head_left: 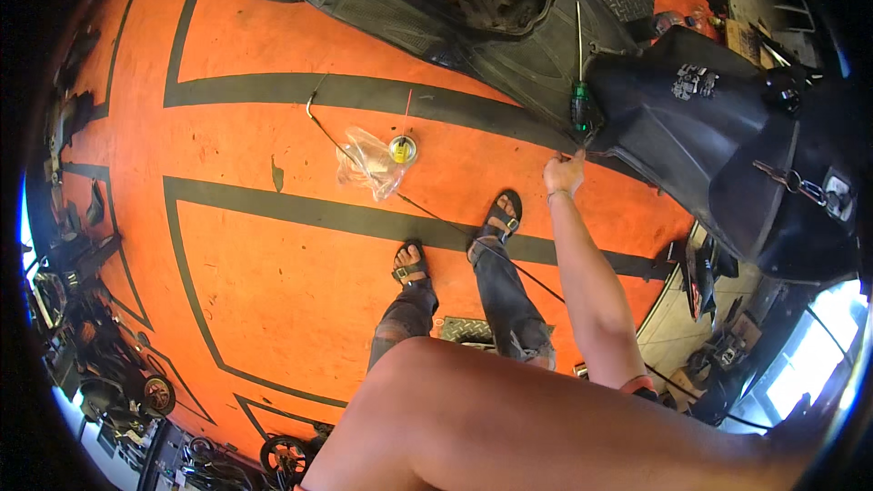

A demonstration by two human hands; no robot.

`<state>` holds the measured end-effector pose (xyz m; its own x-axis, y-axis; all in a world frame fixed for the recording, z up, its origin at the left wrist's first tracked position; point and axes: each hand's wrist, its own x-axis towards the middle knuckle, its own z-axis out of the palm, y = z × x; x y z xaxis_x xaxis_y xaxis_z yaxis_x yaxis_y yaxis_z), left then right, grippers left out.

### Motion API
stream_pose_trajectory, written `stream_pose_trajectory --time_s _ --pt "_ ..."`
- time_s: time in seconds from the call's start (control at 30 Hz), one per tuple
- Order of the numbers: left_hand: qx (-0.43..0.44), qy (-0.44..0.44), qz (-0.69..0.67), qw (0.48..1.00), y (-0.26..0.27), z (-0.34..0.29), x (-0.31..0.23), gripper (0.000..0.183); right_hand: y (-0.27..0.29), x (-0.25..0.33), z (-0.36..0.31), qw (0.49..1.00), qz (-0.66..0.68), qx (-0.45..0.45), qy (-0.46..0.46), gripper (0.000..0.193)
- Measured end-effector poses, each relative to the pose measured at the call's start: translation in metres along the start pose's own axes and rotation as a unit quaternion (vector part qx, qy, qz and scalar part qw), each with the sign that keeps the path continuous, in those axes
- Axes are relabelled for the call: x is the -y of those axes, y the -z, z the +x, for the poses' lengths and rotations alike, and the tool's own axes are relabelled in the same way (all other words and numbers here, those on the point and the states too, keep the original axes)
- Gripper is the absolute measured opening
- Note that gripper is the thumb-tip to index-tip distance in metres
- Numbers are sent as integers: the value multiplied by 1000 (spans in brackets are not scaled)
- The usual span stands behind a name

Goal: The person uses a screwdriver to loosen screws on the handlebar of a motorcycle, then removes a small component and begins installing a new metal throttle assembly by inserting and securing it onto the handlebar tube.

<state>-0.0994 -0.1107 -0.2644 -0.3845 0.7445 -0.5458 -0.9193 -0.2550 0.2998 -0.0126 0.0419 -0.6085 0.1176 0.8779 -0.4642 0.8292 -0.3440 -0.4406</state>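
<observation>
My right hand [566, 173] reaches to the lower edge of the dark scooter's floorboard [568, 82], thumb and fingers pinched together at the panel corner. Whatever lies between the fingertips is too small to make out. Just above it, a screwdriver with a green handle [580, 107] rests on the floorboard, its shaft pointing away. My bent left arm crosses the lower foreground close to the camera. My left hand [826, 411] is a dark, blurred shape at the right rim, its fingers indistinct. Beside my right hand stretches a large black body panel [677, 118].
On the orange floor, a can with a red straw [402, 149] stands by a clear plastic bag [359, 168]. A thin dark hose [436, 215] runs past my sandalled feet [503, 214]. Keys [793, 182] hang at the scooter's front. Motorcycle parts [105, 391] crowd the left rim.
</observation>
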Motion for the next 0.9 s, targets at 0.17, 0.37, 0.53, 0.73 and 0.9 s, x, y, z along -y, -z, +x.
stream_pose_trajectory --time_s 0.17,0.37,0.53,0.73,0.9 --pt "6 20 7 1000 1 17 11 58 -11 -29 63 991 -15 -113 75 67" --pt "2 28 10 1000 2 27 14 59 -33 -37 107 949 -62 -274 146 58" --pt "-15 25 22 999 8 31 15 61 -33 0 80 973 7 -222 57 51" --pt "-25 25 35 999 10 33 11 62 -24 41 57 967 118 -212 -79 42" --pt "-21 37 36 998 9 35 14 63 -25 19 83 936 233 -252 -75 37"
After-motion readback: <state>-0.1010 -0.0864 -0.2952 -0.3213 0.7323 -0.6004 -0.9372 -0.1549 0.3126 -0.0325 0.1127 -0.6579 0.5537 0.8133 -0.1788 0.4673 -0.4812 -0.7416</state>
